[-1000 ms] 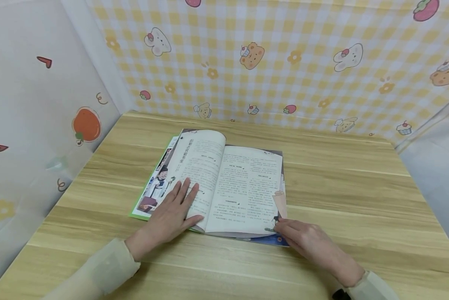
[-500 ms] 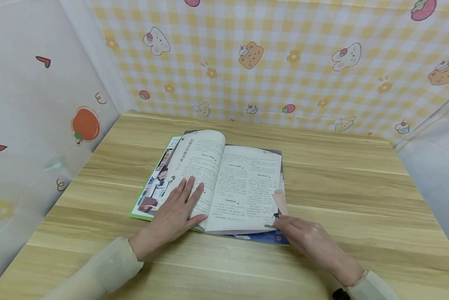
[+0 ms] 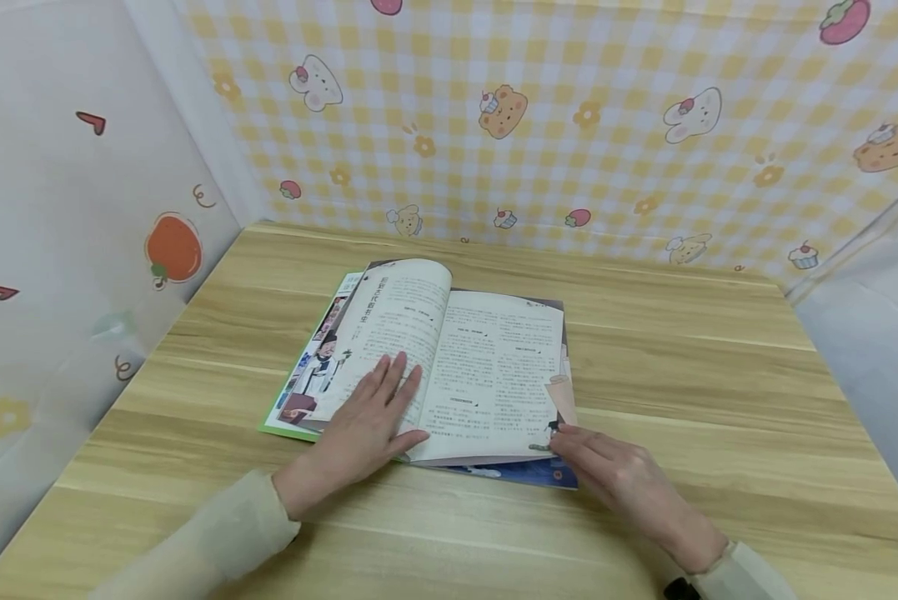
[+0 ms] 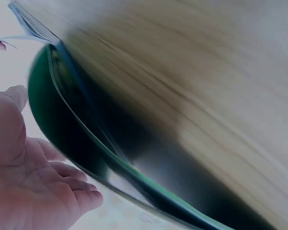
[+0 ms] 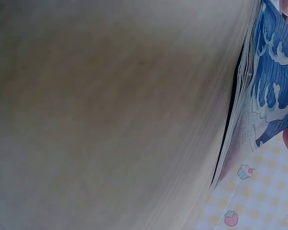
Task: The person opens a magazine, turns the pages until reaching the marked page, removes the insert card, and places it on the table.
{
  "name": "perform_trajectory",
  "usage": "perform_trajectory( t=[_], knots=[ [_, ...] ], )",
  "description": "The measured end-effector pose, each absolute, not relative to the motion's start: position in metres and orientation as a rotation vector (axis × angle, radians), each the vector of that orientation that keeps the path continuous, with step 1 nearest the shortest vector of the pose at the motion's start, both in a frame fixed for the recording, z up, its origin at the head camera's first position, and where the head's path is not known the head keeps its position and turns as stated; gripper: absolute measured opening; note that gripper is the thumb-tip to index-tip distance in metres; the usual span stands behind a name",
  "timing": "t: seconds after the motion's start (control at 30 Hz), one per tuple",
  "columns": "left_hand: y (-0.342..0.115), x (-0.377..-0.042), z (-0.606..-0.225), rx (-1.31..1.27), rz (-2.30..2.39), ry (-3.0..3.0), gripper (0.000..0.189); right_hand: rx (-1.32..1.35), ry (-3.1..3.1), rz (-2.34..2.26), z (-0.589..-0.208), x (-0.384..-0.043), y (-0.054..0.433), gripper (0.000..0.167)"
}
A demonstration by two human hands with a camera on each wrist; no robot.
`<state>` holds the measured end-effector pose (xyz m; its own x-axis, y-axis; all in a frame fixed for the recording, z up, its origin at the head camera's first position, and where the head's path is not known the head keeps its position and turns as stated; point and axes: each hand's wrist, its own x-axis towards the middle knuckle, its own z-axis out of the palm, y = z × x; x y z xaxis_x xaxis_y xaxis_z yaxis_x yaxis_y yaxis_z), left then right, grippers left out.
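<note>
An open magazine [image 3: 494, 375] with printed pages lies on the wooden table, its left pages bowed up near the spine. My left hand [image 3: 366, 429] rests on the lower left page with its fingers extended and thumb near the spine. In the left wrist view, the left hand [image 4: 38, 177] lies beside the curved green cover [image 4: 43, 100]. My right hand [image 3: 621, 479] pinches the lower right corner of the right page, which stands slightly raised above a dark blue page [image 3: 519, 473]. The right wrist view shows the blue wave-patterned underside [image 5: 278, 72] of the raised page, with part of the thumb at its edge.
The wooden table [image 3: 719, 375] extends around the magazine. Behind it hangs a yellow checked cloth [image 3: 606, 108] with cartoon prints. White cloth [image 3: 66, 208] with printed fruit hangs on the left, and more pale cloth [image 3: 876, 325] on the right.
My left hand has slid slightly to the right across the left page, toward the spine. The right page's lower edge has lifted a little, showing more blue beneath. The right hand is nearly still.
</note>
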<state>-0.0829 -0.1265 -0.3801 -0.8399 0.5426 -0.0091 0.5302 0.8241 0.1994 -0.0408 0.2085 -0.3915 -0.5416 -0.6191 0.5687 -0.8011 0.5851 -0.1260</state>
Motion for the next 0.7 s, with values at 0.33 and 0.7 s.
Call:
perform_trajectory(
  t=[0.33, 0.7],
  knots=[
    [-0.076, -0.078, -0.376, 1.137, 0.425, 2.71, 0.074, 1.109, -2.33, 0.496, -0.391, -0.039, 0.207, 0.043],
    [-0.035, -0.072, -0.377, 1.332, 0.315, 2.654, 0.068, 1.095, -2.337, 0.485, -0.39, -0.038, 0.207, 0.045]
  ],
)
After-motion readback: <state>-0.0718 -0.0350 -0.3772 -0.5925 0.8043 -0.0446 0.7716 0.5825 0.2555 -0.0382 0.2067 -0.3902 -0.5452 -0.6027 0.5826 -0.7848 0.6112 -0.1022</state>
